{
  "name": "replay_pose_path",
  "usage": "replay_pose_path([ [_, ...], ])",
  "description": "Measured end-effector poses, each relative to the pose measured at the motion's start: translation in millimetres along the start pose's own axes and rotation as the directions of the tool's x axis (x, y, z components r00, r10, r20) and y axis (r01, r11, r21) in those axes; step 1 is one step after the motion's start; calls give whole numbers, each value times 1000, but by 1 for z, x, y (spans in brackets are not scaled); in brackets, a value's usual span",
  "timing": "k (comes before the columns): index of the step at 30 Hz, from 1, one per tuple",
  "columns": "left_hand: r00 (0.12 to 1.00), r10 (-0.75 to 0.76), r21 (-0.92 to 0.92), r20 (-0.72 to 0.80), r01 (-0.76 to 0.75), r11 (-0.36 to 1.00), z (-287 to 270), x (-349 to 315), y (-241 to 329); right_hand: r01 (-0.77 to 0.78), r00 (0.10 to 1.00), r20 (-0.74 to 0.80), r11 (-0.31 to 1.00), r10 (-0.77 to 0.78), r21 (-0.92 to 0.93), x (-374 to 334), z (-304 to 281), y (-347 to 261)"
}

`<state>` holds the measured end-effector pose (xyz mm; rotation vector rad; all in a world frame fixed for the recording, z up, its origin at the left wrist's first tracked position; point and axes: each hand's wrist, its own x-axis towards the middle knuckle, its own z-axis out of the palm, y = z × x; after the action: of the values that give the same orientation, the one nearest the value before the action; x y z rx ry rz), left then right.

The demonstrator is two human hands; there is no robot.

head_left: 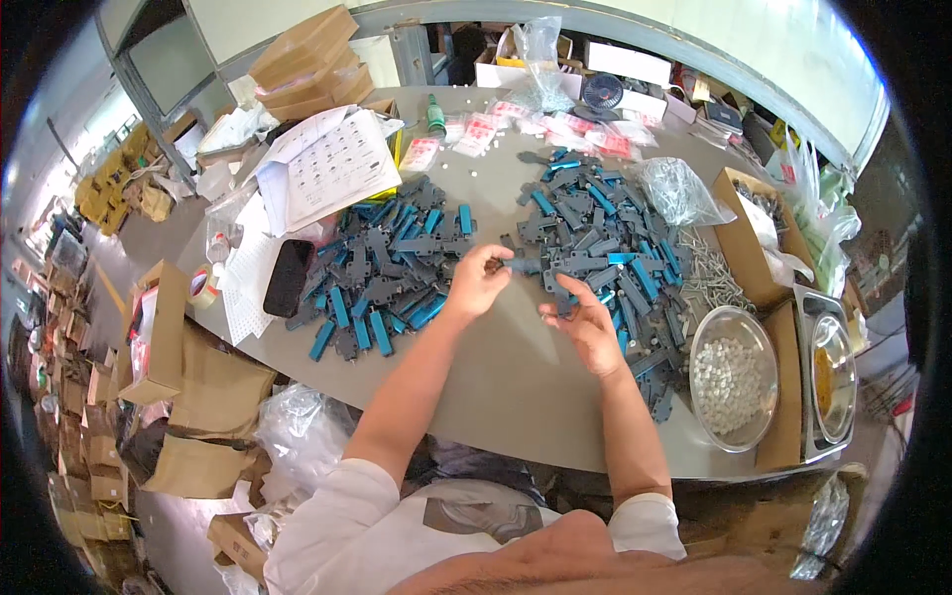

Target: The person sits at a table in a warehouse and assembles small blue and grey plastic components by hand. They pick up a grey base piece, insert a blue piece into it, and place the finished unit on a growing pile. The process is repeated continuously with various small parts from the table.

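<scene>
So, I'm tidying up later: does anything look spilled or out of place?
Yes, slightly: a few small white bits lie loose toward the back of the table, near the red-and-white packets. They look like strays, since similar-looking ones sit gathered in the metal bowl.

Workshop interior: a grey-topped worktable (516, 421) stands before pale wall panels (783, 59) set in grey metal framing (476, 14). At left, a greyish floor (114, 238) extends past piled cardboard boxes (84, 426) toward a brightly lit far end.
</scene>
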<state>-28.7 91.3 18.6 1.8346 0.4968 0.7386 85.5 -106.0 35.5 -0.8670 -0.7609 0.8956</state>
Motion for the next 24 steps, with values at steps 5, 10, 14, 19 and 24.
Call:
replay_pose_path([
  [5,970,-113,-342,214,183,922,16,-22,6,-49,989,-145,953,6,-300,2,-4,5],
  [10,899,-115,-444,422,316,838,18,-26,12,-150,979,-192,889,71,-432,4,-12,3],
  [14,890,-155,-444,430,358,821,21,-29,20,-91,979,-205,904,3,-419,5,-16,11],
  [19,884,-138,-506,448,377,776,24,-31,18,-45,963,-246,831,-112,-554,7,-13,16],
  [24,893,-203,-519,401,404,753,29,-30,16,45,940,-171,604,-294,-796,6,-12,16],
])
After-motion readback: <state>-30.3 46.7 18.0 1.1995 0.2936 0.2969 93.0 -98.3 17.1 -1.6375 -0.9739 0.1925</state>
